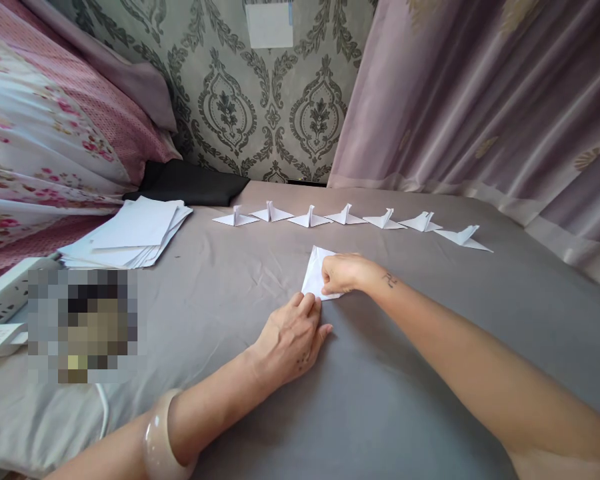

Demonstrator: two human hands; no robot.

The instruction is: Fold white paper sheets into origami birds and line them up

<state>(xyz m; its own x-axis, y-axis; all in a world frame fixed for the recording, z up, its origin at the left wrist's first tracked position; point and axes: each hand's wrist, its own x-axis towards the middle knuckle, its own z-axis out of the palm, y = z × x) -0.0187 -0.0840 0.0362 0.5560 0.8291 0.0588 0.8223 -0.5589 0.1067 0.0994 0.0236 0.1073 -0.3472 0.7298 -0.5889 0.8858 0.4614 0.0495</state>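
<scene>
A white folded paper (314,270) lies flat on the grey cloth in front of me, partly covered by my hands. My right hand (344,272) is closed, its curled fingers pressed onto the paper's right side. At the near left corner, the bent fingertips of my left hand (296,337) hold the paper down, with the thumb sticking out to the right. Beyond the paper stand several folded white paper birds (311,217) in a row, wings spread flat.
A stack of white paper sheets (135,227) sits at the left, near a black folded item (190,181). A white power strip (13,290) and a blurred-out object (87,327) lie at the left edge. Curtains (460,100) hang on the right; patterned wall behind.
</scene>
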